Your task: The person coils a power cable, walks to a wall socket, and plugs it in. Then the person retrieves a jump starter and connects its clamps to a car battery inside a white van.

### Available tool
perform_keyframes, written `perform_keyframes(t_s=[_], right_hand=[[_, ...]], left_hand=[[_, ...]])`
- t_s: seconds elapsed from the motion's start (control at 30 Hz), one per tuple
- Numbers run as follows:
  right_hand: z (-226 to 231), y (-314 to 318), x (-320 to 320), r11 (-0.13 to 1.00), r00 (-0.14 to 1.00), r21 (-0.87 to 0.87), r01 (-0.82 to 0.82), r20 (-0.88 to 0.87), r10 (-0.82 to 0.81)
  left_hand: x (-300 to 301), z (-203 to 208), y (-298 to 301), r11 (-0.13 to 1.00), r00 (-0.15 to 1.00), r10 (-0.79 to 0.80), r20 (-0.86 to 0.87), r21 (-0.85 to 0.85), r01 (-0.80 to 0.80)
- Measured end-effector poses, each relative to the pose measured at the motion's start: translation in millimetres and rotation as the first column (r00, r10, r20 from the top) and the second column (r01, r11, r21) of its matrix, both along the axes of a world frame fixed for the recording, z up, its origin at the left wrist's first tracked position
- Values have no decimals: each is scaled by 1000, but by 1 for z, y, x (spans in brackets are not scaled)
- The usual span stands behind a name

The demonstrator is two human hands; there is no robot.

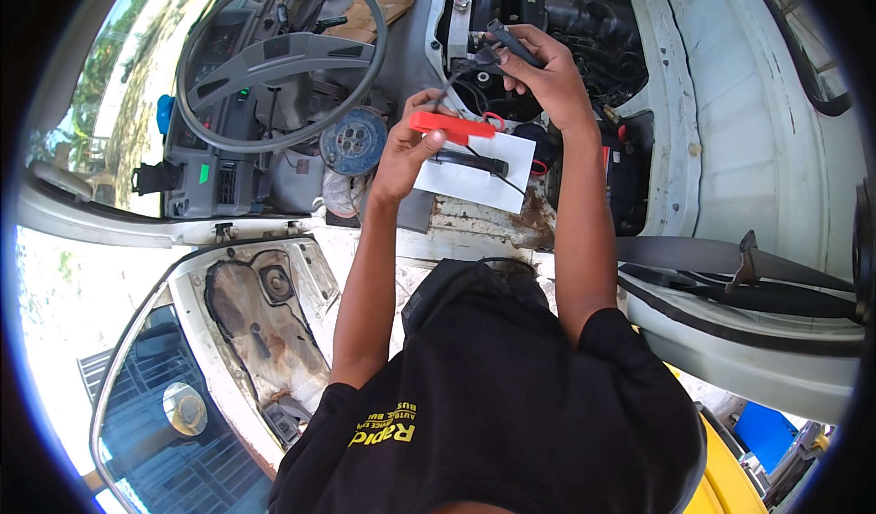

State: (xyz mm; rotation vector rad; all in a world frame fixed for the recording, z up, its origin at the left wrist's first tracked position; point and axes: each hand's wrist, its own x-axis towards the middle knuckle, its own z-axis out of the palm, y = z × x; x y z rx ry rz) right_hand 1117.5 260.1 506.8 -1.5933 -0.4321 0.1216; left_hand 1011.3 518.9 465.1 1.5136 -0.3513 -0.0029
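Observation:
My left hand [406, 153] is closed around a flat, elongated red object [452, 128], its thumb pressed against the near side; its exact kind is unclear. Fingers of my right hand [547, 76] grip a black rod-shaped piece [516, 43] above the engine bay. A dark cable [453, 82] runs between the two hands, beside a small black part near my right fingertips. Just below the red object, a white sheet [514, 181] lies with a black handle-shaped piece [470, 162] on it, a thin black lead trailing from that piece.
An open engine bay [598, 44] lies ahead. A battery [630, 172] stands to the right. At left are a steering wheel [365, 85] and a round blue pedestal [354, 141]. An open door [260, 331] is at lower left; a seat belt [675, 255] hangs at right.

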Motion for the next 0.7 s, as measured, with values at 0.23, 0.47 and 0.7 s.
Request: perform_keyframes(t_s=[0.23, 0.47, 0.7], right_hand=[[-30, 6, -13, 934, 939, -95, -343, -10, 344], [-45, -4, -1, 976, 982, -219, -7, 182, 48], [-54, -44, 26, 871, 925, 311, 380, -109, -365]], left_hand=[[18, 9, -55, 937, 952, 167, -255, -260, -234], [33, 34, -67, 920, 950, 306, -67, 279, -276], [-14, 5, -21, 874, 815, 420, -400, 419, -245]])
